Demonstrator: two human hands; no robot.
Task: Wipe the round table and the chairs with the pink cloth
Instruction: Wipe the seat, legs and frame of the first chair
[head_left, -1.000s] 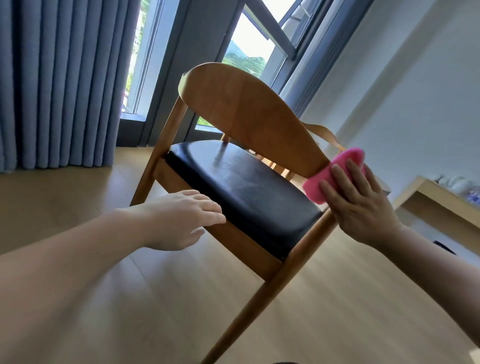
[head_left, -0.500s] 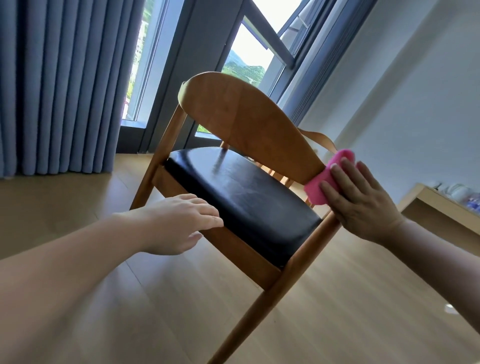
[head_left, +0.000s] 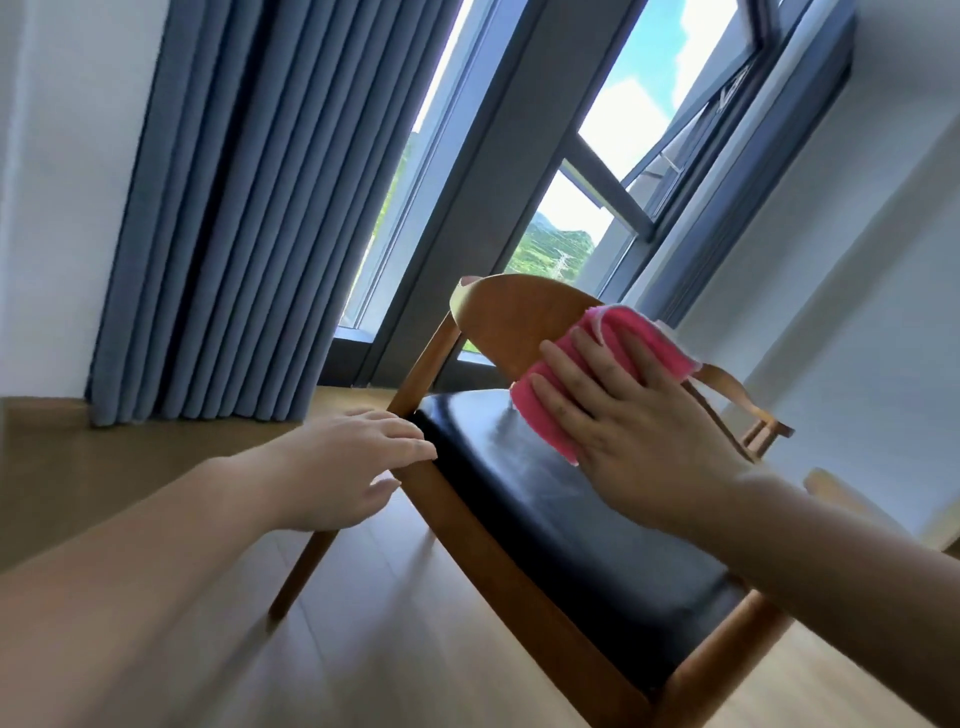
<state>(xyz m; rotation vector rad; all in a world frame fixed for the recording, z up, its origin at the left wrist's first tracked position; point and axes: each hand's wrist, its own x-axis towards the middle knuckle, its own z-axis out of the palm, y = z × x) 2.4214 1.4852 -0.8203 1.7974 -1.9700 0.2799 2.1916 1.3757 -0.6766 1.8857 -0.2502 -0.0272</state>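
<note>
From my head view, my right hand (head_left: 634, 415) lies flat with fingers straight and spread, pressing the pink cloth (head_left: 597, 364) against the inner face of the chair's curved wooden backrest (head_left: 514, 317). The cloth is bright pink, ribbed in soft ridges, folded thick, with a paler edge along its top; it reaches from the backrest's upper right rim down to just above the black seat (head_left: 561, 525). My left hand (head_left: 353, 467) is relaxed and holds nothing, its fingertips resting at the near left corner of the seat frame. The chair (head_left: 431, 358) stands on a pale wood floor (head_left: 363, 649), with blue curtains (head_left: 234, 234) far left and a window (head_left: 613, 156) behind.
</note>
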